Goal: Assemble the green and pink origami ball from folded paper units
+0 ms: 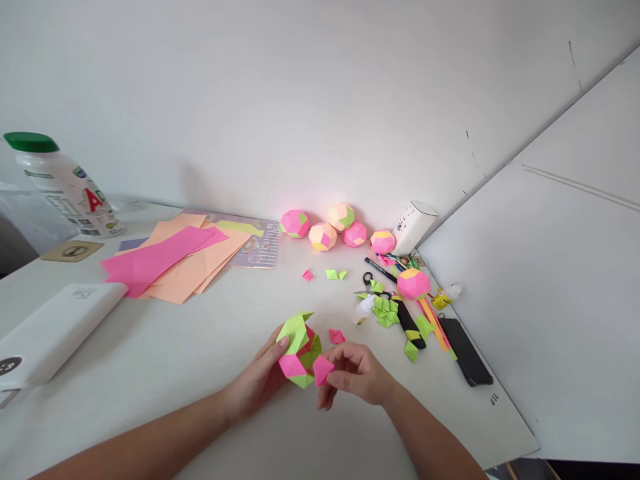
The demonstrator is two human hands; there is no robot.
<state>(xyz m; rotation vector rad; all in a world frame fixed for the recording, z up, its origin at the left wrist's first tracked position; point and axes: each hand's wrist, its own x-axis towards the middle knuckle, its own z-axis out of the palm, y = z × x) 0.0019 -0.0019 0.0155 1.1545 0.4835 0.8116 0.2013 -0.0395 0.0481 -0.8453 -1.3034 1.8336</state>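
Observation:
My left hand (269, 368) is closed around a partly open paper ball (295, 335) made of folded green and pink pieces, its thumb lying on a green facet. The ball's hollow inside faces to the right. Between thumb and fingertips, my right hand (361, 373) pinches a folded pink paper piece (323, 370) at the ball's right edge; whether the two touch I cannot tell. Another folded pink piece (337, 335) lies on the table just beyond my right hand. Farther back are a small pink piece (307, 274) and two green pieces (332, 274).
Several finished paper balls (323, 237) sit by the wall. At right lie scissors (375, 287), a glue bottle (365, 310), green pieces (386, 310), a utility knife (411, 327) and a phone (466, 351). Paper sheets (175, 267), a power bank (60, 330) and a green-capped bottle (67, 190) are left.

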